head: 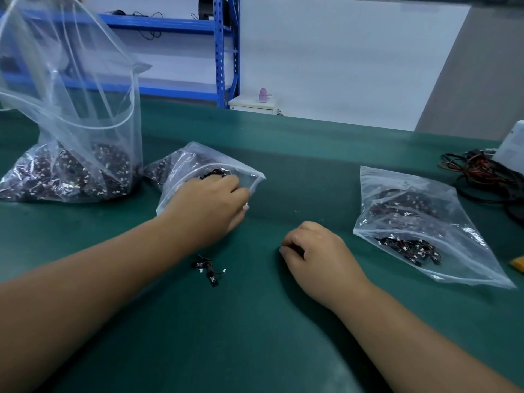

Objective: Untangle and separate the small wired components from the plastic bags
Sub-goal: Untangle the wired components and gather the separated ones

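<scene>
My left hand (211,204) lies over the mouth of a small clear plastic bag (187,165) full of dark wired components, fingers curled into its opening. My right hand (310,249) rests on the green table (312,154), its curled fingers pinching something small and dark that is mostly hidden. A few loose wired components (210,269) lie on the table between my forearms. A second zip bag (419,222) with components lies to the right. A large open bag (71,154) stands at the far left, its bottom filled with components.
A tangle of red and black cables (482,173) and a white object (510,148) sit at the table's right edge. A yellow item (517,263) peeks in at the right. Blue metal shelving (224,52) stands behind the table.
</scene>
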The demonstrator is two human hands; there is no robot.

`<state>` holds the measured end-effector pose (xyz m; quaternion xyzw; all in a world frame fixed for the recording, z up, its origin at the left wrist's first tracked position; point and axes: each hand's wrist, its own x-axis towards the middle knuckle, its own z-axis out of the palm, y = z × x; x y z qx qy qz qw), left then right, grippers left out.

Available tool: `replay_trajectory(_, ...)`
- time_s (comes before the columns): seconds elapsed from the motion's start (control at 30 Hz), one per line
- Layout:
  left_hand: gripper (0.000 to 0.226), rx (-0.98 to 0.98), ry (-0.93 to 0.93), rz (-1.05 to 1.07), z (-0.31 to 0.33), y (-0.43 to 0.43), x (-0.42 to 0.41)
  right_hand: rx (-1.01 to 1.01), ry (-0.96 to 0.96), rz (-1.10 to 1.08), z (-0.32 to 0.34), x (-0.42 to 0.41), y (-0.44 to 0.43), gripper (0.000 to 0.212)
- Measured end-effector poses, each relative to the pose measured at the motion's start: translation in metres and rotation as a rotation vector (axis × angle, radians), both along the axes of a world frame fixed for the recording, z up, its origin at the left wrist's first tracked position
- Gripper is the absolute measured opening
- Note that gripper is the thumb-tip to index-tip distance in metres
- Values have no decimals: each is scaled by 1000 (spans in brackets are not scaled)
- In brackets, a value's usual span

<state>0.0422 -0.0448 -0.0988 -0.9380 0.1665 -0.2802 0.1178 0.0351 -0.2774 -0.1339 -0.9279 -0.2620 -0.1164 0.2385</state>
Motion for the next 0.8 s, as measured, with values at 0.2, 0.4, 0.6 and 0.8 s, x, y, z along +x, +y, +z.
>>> replay_trajectory(0.2, 39, -143, 229, 40, -10, -2, -37, -4, 9, -9, -1, 0, 1, 13)
replay_trajectory(0.4, 72, -153, 247, -11, -8, -5, -59, -4, 0, -9, -1, 0, 0, 12)
replay_trajectory(0.6, 101, -132, 496, -38, -13, 17, -58, -3, -12, 15, 0, -2, 0, 12)
replay_trajectory(0.8, 77, -208, 442, -77, -20, 9, -47, -170, -34, 111, 4, -9, 3, 36)
